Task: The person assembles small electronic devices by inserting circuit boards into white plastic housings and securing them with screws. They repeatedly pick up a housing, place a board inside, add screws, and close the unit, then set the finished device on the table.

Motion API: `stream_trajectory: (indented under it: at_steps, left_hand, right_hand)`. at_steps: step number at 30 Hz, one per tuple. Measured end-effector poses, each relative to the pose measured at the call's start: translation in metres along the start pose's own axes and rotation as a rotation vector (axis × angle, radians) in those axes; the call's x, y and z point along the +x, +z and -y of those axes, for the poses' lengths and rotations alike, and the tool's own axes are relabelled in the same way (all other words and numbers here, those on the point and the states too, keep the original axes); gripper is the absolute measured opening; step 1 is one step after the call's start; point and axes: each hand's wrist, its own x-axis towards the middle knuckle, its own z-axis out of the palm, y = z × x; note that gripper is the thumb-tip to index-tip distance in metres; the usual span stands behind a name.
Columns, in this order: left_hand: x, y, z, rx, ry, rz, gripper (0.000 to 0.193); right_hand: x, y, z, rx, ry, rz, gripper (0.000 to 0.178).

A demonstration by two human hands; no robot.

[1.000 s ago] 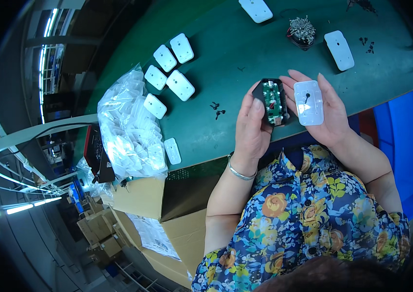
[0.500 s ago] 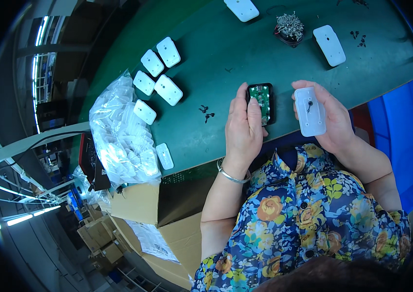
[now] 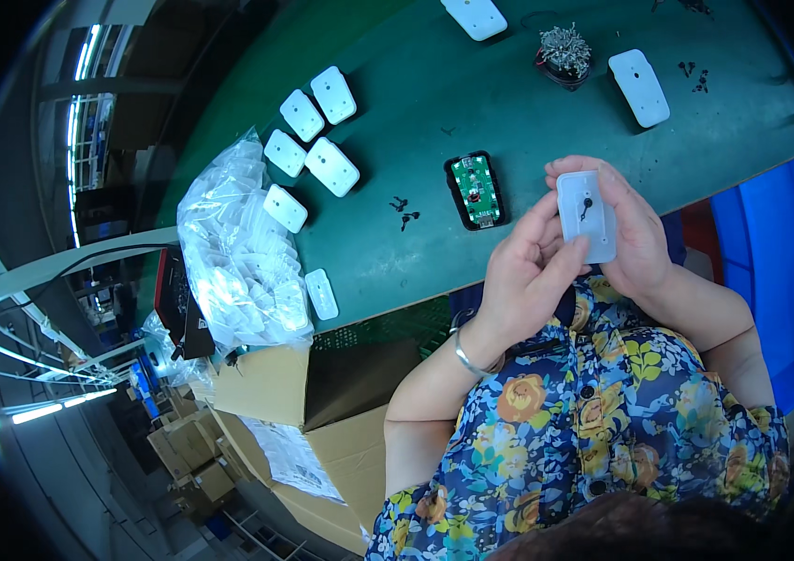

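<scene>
Both my hands are closed around a white plastic cover (image 3: 593,236) near the table's front edge. My right hand (image 3: 638,220) supports it from behind and along its right side. The thumb of my left hand (image 3: 530,276) presses on its lower left part, the other fingers bent at its left edge. A small black piece (image 3: 586,208) with a thin tail shows in the middle of the cover. To the left of my hands, a green circuit board (image 3: 474,187) lies in a black housing (image 3: 498,208) on the table, touched by neither hand.
A clear bag of white covers (image 3: 238,252) sits at the table's left end, a loose cover (image 3: 321,294) beside it. Several white cases (image 3: 332,166) lie beyond. Small black parts (image 3: 404,215), a pot of silvery pins (image 3: 563,51) and another white case (image 3: 639,89) are farther out. An open carton (image 3: 261,383) stands below.
My left hand has let go of the black housing with its circuit board and moved right to the cover. The housing now lies slightly farther left and tilted. The cover has shifted slightly left.
</scene>
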Motion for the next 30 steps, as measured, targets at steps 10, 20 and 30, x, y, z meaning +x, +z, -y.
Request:
stream_trajectory:
  at_steps: [10, 20, 30]
  left_hand:
    - [0.005, -0.003, -0.005, 0.313, 0.068, -0.115, 0.045]
    - [0.01, 0.004, -0.007, 0.237, 0.016, -0.087, 0.043]
    - [0.004, -0.01, 0.005, 0.01, -0.035, 0.025, 0.042]
  right_hand:
    - [0.002, -0.015, 0.02, -1.199, -0.705, -0.042, 0.016]
    - [-0.001, -0.013, 0.033, -1.358, -0.728, -0.063, 0.011]
    - [0.021, -0.146, 0.11, -1.841, -0.811, -0.603, 0.012]
